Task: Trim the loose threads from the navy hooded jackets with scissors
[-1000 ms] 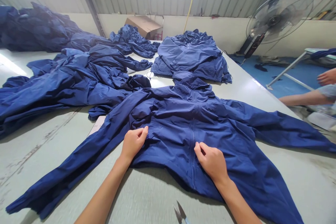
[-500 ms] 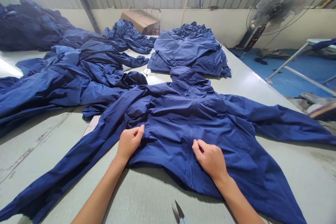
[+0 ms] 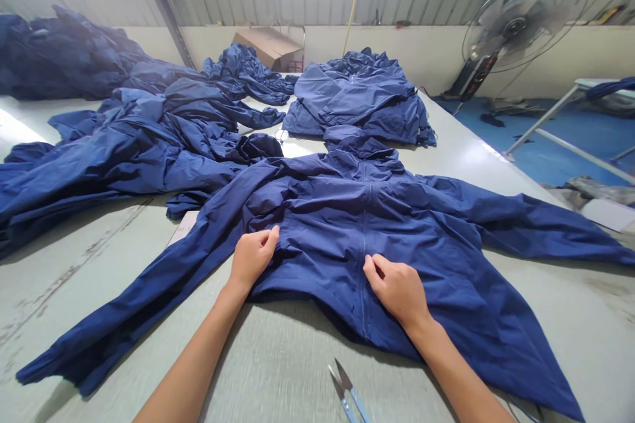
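The left hand (image 3: 253,256) and right hand (image 3: 397,287), both curled on a spread blue jacket (image 3: 322,225), appear to pinch its cloth; scissors (image 3: 344,378) lie nearer on the bench (image 3: 278,357), clothes (image 3: 124,139) heaped behind.

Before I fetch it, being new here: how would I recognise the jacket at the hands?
Find the big pale table. At its near side, the left hand and right hand are on a blue jacket. Unlike the piled blue garments nearby, it lies spread out, sleeves stretched to both sides, zip down the middle.
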A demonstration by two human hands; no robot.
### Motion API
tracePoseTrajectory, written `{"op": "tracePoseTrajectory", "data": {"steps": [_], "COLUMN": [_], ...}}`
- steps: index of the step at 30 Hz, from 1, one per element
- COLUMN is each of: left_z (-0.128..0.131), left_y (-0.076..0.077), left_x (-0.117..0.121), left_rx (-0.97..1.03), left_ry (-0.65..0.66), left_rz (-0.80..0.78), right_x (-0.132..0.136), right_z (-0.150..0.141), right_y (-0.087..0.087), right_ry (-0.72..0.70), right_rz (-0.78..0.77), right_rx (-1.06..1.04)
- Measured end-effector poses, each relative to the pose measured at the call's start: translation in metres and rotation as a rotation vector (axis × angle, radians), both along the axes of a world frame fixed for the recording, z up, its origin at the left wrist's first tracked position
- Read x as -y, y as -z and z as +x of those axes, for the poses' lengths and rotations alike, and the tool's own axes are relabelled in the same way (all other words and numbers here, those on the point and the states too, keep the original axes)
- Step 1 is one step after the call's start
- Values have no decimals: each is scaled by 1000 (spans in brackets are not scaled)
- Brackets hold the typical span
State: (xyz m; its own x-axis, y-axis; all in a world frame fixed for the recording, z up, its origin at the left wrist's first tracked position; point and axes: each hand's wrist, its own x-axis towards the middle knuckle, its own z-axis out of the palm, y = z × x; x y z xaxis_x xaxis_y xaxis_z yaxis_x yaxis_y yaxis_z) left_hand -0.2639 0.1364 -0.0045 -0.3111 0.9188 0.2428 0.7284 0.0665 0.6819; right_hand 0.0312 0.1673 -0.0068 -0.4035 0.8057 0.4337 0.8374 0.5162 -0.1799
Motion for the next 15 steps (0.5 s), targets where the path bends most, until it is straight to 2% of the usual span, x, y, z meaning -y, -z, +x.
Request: {"op": "tracePoseTrajectory", "data": {"steps": [15], "left_z": [-2], "left_y": [2], "left_x": [0], "left_rx": [43], "left_ry": [-1], "left_rz": [-13], "right_x": [-3], "right_z": [3], "right_y": [3], "right_ry": [-9], "right_rz": [-20], "right_rx": [-15]}}
